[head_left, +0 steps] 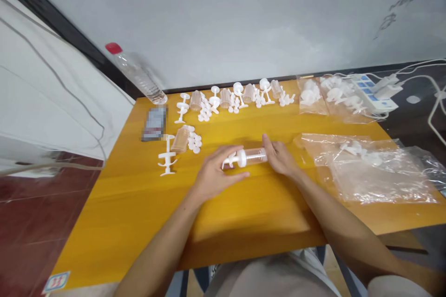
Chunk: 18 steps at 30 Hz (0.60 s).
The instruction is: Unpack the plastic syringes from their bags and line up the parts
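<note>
Both hands meet over the middle of the yellow table (139,222). A clear plastic syringe barrel with a white plunger (247,157) lies sideways between them. My left hand (216,174) curls its fingers around the white plunger end. My right hand (280,155) grips the clear barrel end. To the left lie a loose white plunger (167,158) and another clear barrel (181,139) with small white caps (195,141) beside it.
A row of barrels, plungers and caps (237,97) lines the table's far edge. Plastic bags of parts (369,167) lie at the right. A water bottle (137,74), a phone (154,123) and a power strip (374,93) sit around them.
</note>
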Available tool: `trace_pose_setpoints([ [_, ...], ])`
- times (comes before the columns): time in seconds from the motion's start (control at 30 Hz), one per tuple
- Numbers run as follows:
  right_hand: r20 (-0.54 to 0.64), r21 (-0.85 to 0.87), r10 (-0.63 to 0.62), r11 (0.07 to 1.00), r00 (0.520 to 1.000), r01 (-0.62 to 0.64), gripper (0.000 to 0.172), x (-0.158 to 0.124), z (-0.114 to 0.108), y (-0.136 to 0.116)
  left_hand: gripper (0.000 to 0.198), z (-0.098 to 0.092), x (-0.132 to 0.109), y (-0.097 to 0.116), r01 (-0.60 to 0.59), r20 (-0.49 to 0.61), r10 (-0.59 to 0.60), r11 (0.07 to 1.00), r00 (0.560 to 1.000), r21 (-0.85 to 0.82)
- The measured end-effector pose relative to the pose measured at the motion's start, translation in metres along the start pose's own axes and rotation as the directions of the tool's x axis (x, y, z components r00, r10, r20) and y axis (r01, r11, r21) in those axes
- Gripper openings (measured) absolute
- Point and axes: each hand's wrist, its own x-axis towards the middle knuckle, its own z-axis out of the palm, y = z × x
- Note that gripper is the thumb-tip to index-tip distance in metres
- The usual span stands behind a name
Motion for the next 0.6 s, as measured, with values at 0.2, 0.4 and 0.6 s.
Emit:
trace_pose_setpoints([
  [0.2,-0.180,-0.069,-0.125,0.991,0.976,0.114,0.071,-0.010,0.017,0.006,0.045,0.016,-0.009,0.002,0.343,0.007,-0.357,0.892,0.934,-0.294],
  [0.4,-0.288,-0.236,-0.430,0.898,0.856,0.371,0.059,-0.016,0.015,0.009,0.055,0.011,0.000,-0.012,0.629,0.287,-0.573,0.588,0.768,-0.508],
  [0.6,-0.193,0.093,-0.066,0.992,0.979,0.085,0.064,-0.013,0.016,0.007,0.042,0.002,-0.005,-0.018,0.154,-0.030,-0.176,0.923,0.984,-0.351],
])
